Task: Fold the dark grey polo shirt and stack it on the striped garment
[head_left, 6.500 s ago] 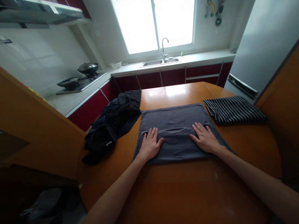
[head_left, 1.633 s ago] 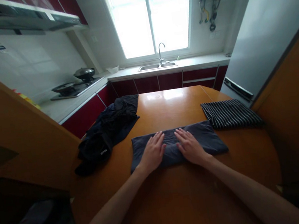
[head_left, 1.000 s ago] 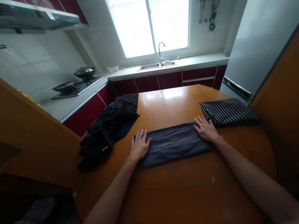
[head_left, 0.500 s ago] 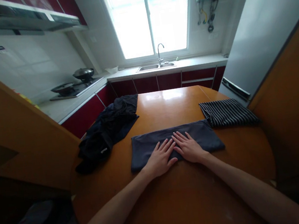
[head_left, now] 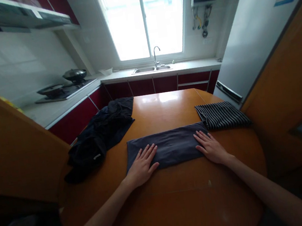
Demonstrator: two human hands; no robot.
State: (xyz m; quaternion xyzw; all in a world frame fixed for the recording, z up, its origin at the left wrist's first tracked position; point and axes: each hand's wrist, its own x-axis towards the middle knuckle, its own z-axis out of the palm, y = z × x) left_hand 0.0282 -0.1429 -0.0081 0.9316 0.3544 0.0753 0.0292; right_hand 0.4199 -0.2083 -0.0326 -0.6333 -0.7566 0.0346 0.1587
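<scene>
A dark grey garment (head_left: 172, 145), folded into a long narrow strip, lies across the middle of the orange wooden table (head_left: 179, 198). My left hand (head_left: 142, 165) rests flat on its left end, fingers spread and open. My right hand (head_left: 211, 146) lies flat on its right end, fingers stretched out and open. Neither hand grips the cloth; both press on it from above.
A folded black-and-white striped garment (head_left: 222, 115) lies just right of the grey strip. A crumpled pile of black clothes (head_left: 100, 134) hangs over the table's left edge. A grey fridge (head_left: 248, 52) stands at right; the stove (head_left: 61, 91) and sink (head_left: 150, 69) are behind.
Over the earlier frames the grey garment went from a wide rectangle to a narrow strip. In the last half second my hands slid apart from its middle out to its two ends.
</scene>
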